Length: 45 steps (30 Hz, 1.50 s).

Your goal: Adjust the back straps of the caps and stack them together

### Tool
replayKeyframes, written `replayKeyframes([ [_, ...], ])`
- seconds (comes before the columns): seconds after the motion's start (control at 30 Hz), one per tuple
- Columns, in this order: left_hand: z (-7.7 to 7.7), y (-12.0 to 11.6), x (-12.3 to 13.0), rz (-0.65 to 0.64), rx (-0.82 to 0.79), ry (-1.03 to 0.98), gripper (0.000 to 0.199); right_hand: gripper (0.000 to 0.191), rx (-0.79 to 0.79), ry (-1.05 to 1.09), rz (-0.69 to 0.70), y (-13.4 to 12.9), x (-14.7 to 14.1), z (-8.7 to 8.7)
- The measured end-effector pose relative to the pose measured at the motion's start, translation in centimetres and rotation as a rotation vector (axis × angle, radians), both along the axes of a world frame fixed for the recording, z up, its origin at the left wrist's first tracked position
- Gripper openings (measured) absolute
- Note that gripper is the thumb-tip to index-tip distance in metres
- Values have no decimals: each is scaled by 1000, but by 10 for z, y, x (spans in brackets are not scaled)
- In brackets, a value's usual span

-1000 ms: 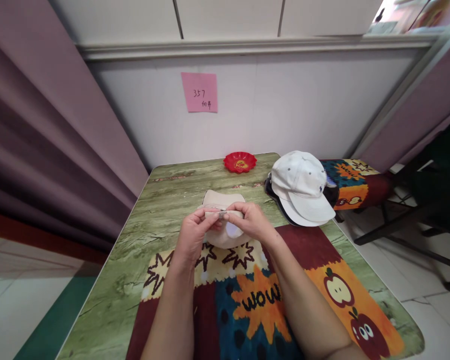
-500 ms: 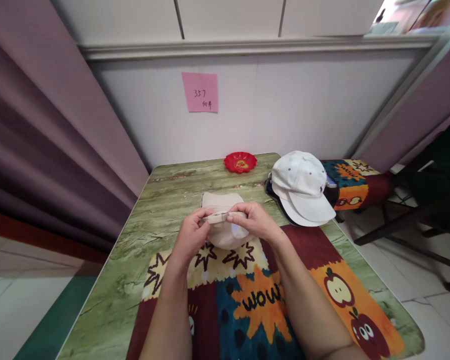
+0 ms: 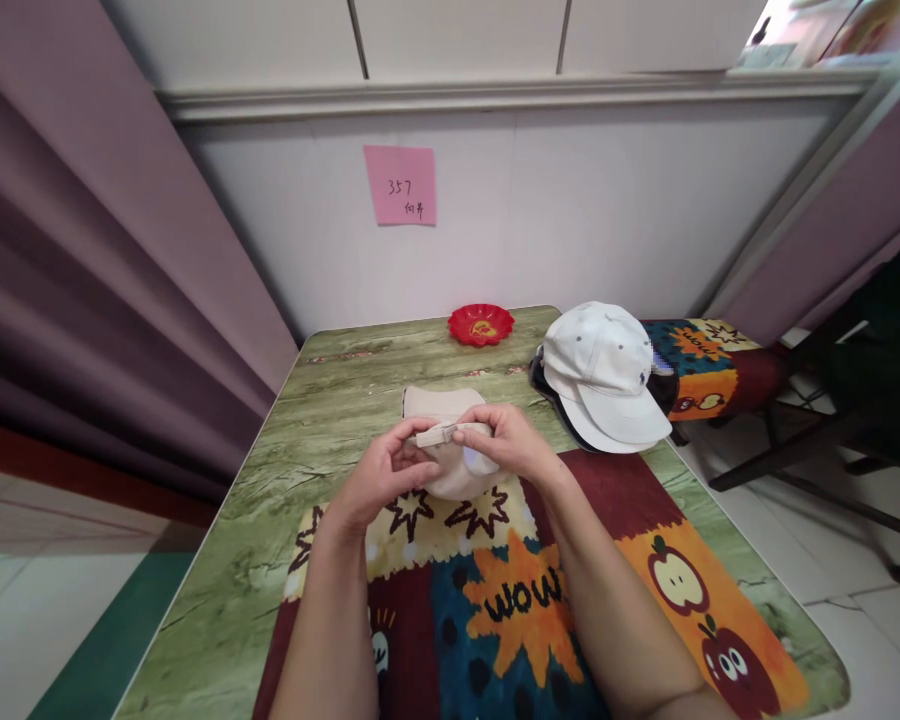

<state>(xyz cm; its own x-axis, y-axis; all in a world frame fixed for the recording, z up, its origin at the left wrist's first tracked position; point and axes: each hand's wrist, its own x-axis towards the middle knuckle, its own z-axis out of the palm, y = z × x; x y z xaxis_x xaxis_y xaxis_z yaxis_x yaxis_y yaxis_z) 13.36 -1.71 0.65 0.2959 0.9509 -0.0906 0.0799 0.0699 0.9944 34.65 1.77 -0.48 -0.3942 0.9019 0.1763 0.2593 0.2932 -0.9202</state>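
Note:
A beige cap (image 3: 457, 478) lies in front of me with its brim pointing away and its back strap (image 3: 433, 436) raised toward me. My right hand (image 3: 506, 438) pinches the strap at its small buckle between thumb and fingers. At the strap's left end is my left hand (image 3: 390, 468), thumb and fingers parted, the fingertips at the far side of the strap. Whether those fingertips grip the cap is hard to see.
White caps (image 3: 600, 350) are stacked over a dark one at the table's right side. A red scalloped dish (image 3: 481, 325) sits near the back edge. Beneath my arms lies a colourful patterned cloth (image 3: 525, 600); a chair stands at right.
My left hand has loosened from the strap's left end; its thumb has dropped away and the hand has shifted slightly left. My right hand keeps its pinch.

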Motion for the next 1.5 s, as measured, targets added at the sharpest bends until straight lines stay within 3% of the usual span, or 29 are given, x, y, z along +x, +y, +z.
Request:
replayKeyframes([
  [0.17, -11, 5, 4, 157, 21, 79, 40, 22, 24, -10, 11, -2, -5, 0],
  [0.4, -13, 6, -2, 152, 21, 48, 36, 20, -102, 33, 41, 1, 5, -2],
  [1.07, -10, 5, 0, 69, 60, 85, 34, 17, 5, 3, 3, -2, -4, 2],
  [1.33, -7, 4, 1, 76, 45, 0, 35, 16, 4, 14, -56, -2, -7, 1],
  [1.5, -8, 5, 8, 183, 98, -117, 41, 18, -15, 54, -84, 1, -6, -3],
])
